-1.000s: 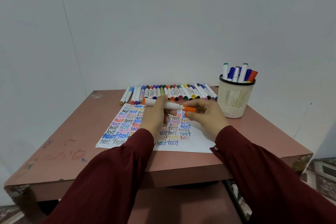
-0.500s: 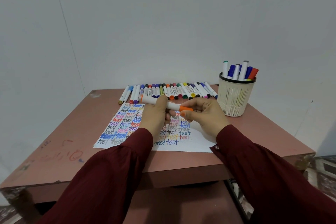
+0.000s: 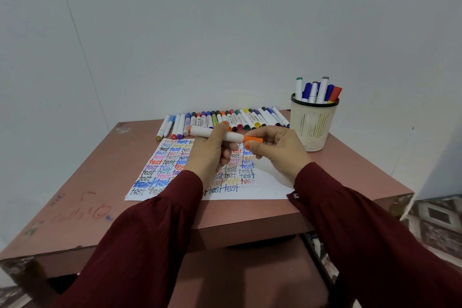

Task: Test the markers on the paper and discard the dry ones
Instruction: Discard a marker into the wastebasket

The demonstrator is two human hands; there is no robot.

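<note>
A pinkish-brown table stands in a corner of white walls; patterned floor shows at the right. Its top carries scribbles at the left, and its front corners are chipped. A paper filled with the word "test" lies mid-table, a row of markers behind it and a mesh cup of markers at the right rear. Above the paper the left hand grips a marker by its white barrel; the right hand pinches its orange cap. Hands and sleeves hide part of the paper; whether the cap is fully seated cannot be told.

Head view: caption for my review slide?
Left hand grips the orange marker, right hand pinches its cap, above the paper.
</note>
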